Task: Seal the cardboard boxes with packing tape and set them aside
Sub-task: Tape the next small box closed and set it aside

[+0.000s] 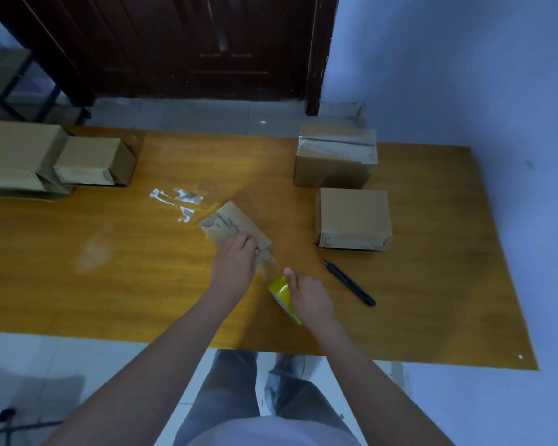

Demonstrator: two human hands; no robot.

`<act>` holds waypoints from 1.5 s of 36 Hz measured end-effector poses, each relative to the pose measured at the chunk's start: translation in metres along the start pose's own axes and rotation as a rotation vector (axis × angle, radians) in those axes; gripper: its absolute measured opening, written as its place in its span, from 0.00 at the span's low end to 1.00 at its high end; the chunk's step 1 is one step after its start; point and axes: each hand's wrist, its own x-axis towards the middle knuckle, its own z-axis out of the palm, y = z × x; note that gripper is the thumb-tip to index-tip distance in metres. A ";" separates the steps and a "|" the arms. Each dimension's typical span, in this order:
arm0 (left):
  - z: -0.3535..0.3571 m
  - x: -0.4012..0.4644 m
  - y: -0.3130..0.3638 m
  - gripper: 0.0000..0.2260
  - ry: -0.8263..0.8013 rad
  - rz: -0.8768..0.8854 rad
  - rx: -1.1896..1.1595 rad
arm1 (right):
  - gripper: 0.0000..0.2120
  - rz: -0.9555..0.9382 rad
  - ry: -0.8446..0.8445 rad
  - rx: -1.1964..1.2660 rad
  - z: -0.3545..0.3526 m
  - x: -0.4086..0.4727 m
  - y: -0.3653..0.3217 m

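A small cardboard box [231, 222] lies turned at an angle near the middle of the wooden table [126, 284]. My left hand [236, 263] rests on its near end and holds it down. My right hand [308, 296] grips a yellow roll of packing tape [281, 292] just beside the box's near corner. A clear strip of tape stretches from the roll up to the box. Two more cardboard boxes stand at the right: a taped one [335, 156] farther back and a plain one [353, 218] nearer.
A black utility knife [348, 282] lies on the table right of my right hand. Several cardboard boxes [55, 159] are stacked at the far left edge. Scraps of clear tape [178, 201] stick to the tabletop behind the box. A dark wooden door stands beyond the table.
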 end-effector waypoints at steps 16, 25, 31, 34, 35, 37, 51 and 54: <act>-0.003 -0.016 0.029 0.53 -0.340 -0.131 0.134 | 0.20 0.252 0.244 -0.165 -0.018 0.008 0.041; 0.010 -0.015 0.018 0.57 -0.367 -0.160 0.128 | 0.10 0.121 0.088 -0.488 -0.023 0.021 0.087; 0.008 -0.014 0.020 0.52 -0.365 -0.182 0.203 | 0.05 -0.111 0.118 -0.397 -0.039 0.010 0.079; 0.010 -0.016 0.017 0.52 -0.364 -0.188 0.207 | 0.09 -0.475 0.358 -0.465 -0.049 0.006 0.067; 0.010 -0.017 0.017 0.52 -0.362 -0.189 0.204 | 0.09 -0.579 0.430 -0.457 -0.053 0.007 0.062; 0.010 -0.016 0.017 0.52 -0.354 -0.192 0.198 | 0.06 -0.701 0.501 -0.460 -0.061 0.011 0.046; 0.010 -0.019 0.018 0.51 -0.347 -0.187 0.193 | 0.06 -0.786 0.260 -0.811 -0.056 0.036 -0.009; 0.011 -0.019 0.017 0.50 -0.330 -0.173 0.181 | 0.07 -0.731 0.240 -0.846 -0.054 0.036 -0.013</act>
